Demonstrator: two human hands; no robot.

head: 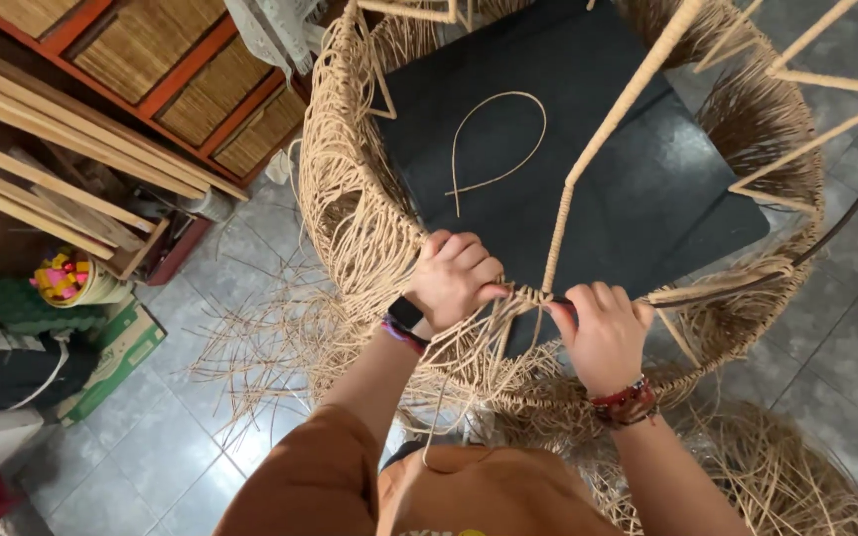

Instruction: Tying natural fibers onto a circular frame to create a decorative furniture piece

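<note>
While both hands closed on the lower rim (538, 298) of the round woven frame (350, 218), the left hand (454, 278) pinched pale rattan strands (508, 328) just beside a wrapped upright rod (598, 139), and the right hand (603, 333) clenched the rim on the rod's other side. Those strands looked light, springy and likely brittle if kinked, so best held close to the rim. Beyond the rod lay a dark cushion (588, 179) bearing a loose loop (499, 139); offcuts (260, 347) littered the tiled floor (151, 457)
</note>
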